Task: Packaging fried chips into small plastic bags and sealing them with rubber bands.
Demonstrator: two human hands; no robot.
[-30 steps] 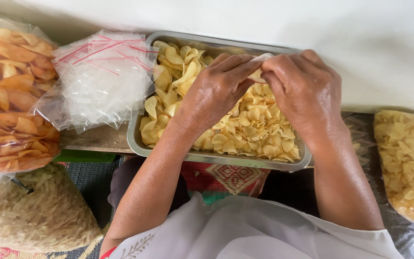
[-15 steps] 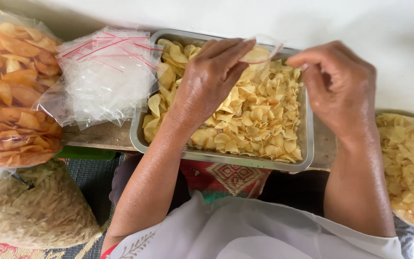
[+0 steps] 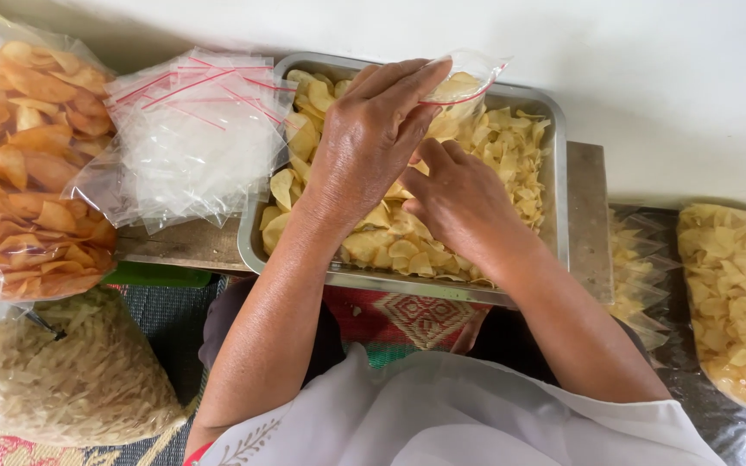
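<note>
Small zip bag [image 3: 468, 79] stays pinched open in your left hand [image 3: 373, 138] above the metal tray [image 3: 554, 173] so your right hand [image 3: 459, 203], cupped, gathers chips [image 3: 511, 142].

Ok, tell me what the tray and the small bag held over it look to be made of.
Tray: apparently metal, likely steel; grey brushed sheen, thin rolled rim. Small bag, pinched in the left hand: thin clear plastic film, glossy and crinkled, with a red strip at the mouth.

Wore a white garment [image 3: 442, 414] with pale leaf embroidery and red trim near the left elbow; bare forearms, no jewellery.
</note>
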